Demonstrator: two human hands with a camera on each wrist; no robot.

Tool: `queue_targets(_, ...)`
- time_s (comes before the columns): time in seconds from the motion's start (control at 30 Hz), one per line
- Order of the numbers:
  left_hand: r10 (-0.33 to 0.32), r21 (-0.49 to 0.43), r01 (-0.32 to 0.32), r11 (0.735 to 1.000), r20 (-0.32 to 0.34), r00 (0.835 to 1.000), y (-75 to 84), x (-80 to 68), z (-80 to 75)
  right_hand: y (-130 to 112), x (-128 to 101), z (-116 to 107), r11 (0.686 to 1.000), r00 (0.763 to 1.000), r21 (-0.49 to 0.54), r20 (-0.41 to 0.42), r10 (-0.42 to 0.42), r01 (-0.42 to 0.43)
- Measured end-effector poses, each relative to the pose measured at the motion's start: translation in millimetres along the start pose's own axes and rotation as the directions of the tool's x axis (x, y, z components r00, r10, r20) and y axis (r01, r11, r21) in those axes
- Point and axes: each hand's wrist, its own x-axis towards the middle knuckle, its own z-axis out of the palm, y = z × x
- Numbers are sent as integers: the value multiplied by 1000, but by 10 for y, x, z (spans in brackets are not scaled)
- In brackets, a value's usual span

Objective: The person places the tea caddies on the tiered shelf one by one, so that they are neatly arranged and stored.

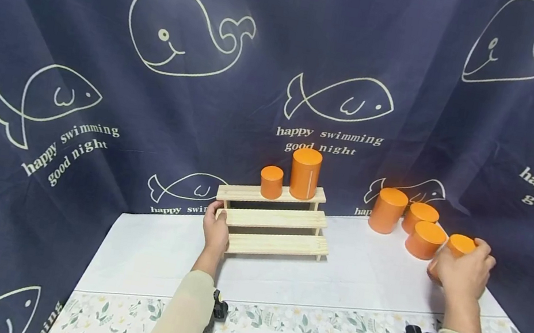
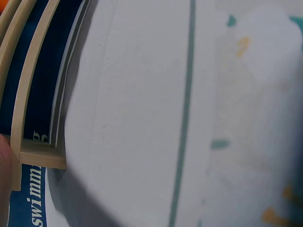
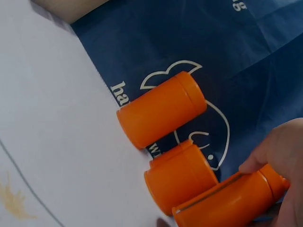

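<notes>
A three-step wooden display rack [image 1: 275,243] stands on the table, and my left hand [image 1: 216,232] grips its left end near the middle step. On the top step sit a small orange canister [image 1: 272,183] and a taller orange canister [image 1: 304,175], both upright. Over on the right, my right hand [image 1: 465,273] holds another orange canister [image 1: 461,244] round its side; the right wrist view shows the thumb against this canister [image 3: 222,205]. Close to it stand a tall orange canister [image 1: 388,212] and two shorter ones, a front canister [image 1: 425,241] and a back canister [image 1: 421,214].
A dark blue curtain [image 1: 267,32] with whale and fish drawings hangs right behind the table. The table's white surface [image 1: 148,252] meets a flower-patterned strip [image 1: 284,320] along the front.
</notes>
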Motion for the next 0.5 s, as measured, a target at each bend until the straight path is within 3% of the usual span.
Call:
queue_targets(0.23,19,-30,-21,999,-42,999,-257,122,16,-120,-57,-37,986,999,167,-22,-24,27)
queue_targets(0.4,23,-4,-24,1000,-71,997,-307,138,30,-185,-42,-31,958,999,284,-17,45,-39)
queue_targets(0.5,24,8,-23,1000,-77,997,-311,144,32,-224,-41,-16,952,998,306,-46,42,-26)
